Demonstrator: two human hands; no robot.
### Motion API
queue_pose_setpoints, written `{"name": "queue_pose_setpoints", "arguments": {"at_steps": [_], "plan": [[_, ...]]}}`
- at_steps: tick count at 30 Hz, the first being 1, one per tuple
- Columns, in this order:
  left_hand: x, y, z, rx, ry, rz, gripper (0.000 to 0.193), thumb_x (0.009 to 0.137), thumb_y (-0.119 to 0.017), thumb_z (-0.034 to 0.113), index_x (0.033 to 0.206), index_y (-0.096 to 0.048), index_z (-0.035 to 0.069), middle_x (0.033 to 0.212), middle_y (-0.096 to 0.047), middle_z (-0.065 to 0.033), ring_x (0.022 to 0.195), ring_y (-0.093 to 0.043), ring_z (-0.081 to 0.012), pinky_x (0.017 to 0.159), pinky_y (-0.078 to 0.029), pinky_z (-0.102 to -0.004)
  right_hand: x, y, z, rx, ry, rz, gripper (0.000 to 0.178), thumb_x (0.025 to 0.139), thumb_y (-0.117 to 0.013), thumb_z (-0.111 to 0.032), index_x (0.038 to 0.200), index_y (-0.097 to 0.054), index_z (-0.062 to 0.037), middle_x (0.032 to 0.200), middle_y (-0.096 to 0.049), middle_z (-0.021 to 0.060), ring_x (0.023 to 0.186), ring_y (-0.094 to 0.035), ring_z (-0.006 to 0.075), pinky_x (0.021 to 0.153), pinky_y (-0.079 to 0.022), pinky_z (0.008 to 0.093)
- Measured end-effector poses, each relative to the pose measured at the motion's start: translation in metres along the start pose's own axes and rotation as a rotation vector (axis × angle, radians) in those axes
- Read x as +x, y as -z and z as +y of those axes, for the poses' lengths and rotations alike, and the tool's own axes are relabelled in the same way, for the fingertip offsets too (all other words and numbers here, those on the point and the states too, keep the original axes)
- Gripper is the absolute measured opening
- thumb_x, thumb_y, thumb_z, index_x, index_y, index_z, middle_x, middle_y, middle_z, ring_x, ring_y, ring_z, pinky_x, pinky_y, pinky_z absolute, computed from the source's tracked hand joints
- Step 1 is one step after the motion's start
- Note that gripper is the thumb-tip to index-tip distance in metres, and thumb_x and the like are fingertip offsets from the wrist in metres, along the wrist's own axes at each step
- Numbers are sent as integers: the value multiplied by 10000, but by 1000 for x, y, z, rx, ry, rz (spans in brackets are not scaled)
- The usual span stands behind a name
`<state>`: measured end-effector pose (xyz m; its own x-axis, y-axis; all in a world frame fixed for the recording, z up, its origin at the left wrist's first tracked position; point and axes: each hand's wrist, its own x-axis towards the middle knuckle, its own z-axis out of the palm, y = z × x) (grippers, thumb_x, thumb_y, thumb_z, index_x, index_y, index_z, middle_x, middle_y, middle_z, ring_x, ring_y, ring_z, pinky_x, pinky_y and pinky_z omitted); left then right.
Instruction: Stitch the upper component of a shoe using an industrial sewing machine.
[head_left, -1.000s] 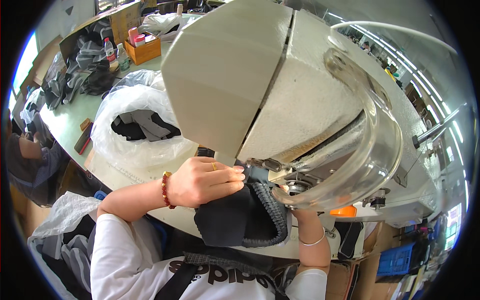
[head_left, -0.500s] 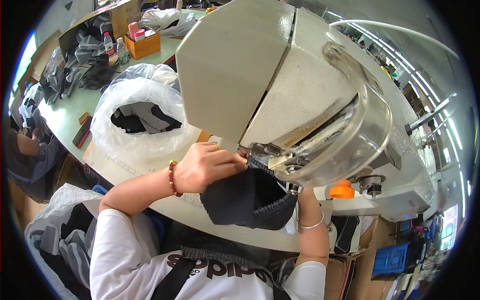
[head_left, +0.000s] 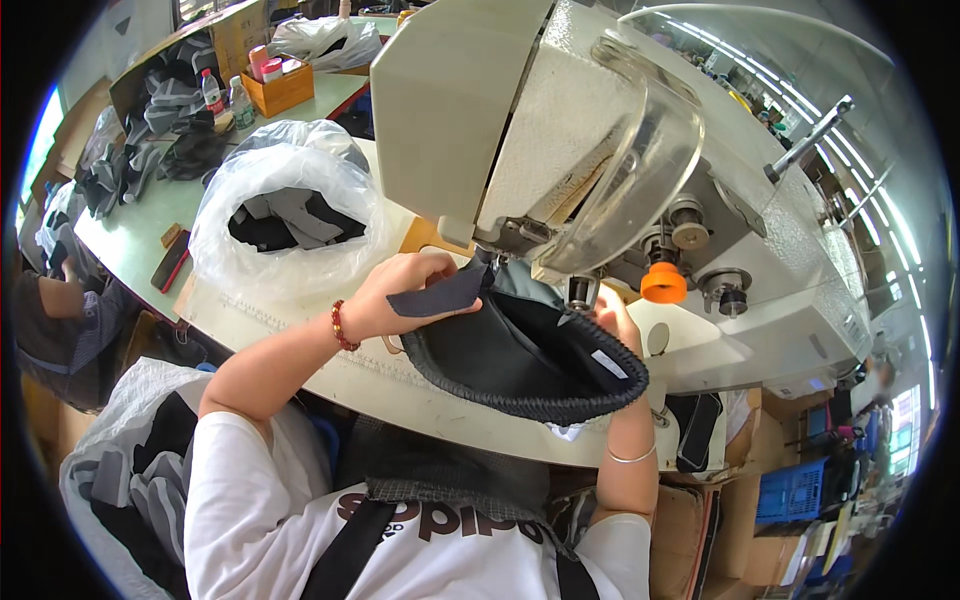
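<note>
A black shoe upper [head_left: 455, 350] hangs under the head of a beige sewing machine [head_left: 445, 120], its gathered, stitched rim curving toward me. A white label shows inside its opening. My left hand [head_left: 395, 290] is closed on the upper's left end, where a dark strip-like flap lies across the fingers. At the upper's far right side is my right hand [head_left: 616, 322], its fingers curled on the edge beside the machine's metal parts and partly hidden by them and by the fabric.
Left of the machine stands a clear plastic bag [head_left: 290, 265] of grey and black pieces. A wooden box [head_left: 280, 90], bottles and a brush [head_left: 172, 262] are on the green table. Another white bag [head_left: 130, 480] sits by my left side. A person's arm [head_left: 60, 297] shows far left.
The upper has turned and shifted right, so its opening and white label now show. My left hand has gone from pinching the edge near the needle to holding the flap. The view has shifted slightly.
</note>
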<state>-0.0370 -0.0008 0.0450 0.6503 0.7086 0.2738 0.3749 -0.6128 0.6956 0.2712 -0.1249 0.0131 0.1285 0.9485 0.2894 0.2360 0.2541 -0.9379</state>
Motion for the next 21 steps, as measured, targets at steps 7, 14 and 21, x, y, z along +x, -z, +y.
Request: {"name": "queue_pose_setpoints", "arguments": {"at_steps": [7,14,21], "plan": [[0,0,-3,-285,-129,-73,356,921,-847,268,846,-664,-27,682,-583,-75,661,-464,-91,626,-452,-307,-58,16,-7,238,137,-234,797,945,-755,-371,1545,-453,58,1468,-618,150,1361,-581,231,1190,-400,375],[-2,-4,-2,-246,-158,-32,236,899,-814,199,912,-699,-8,759,-643,-94,724,-533,-176,670,-490,-322,-60,-12,10,-539,109,144,499,913,-772,-238,1346,-665,-15,1376,-687,178,1284,-646,258,1126,-473,380],[-10,-9,2,-1,-227,115,173,800,-754,134,848,-627,26,824,-651,-197,825,-626,-428,686,-510,-411,-12,6,14,-1256,647,356,411,950,-641,-289,1321,-679,-115,1397,-645,177,1357,-581,347,1166,-441,518]]}}
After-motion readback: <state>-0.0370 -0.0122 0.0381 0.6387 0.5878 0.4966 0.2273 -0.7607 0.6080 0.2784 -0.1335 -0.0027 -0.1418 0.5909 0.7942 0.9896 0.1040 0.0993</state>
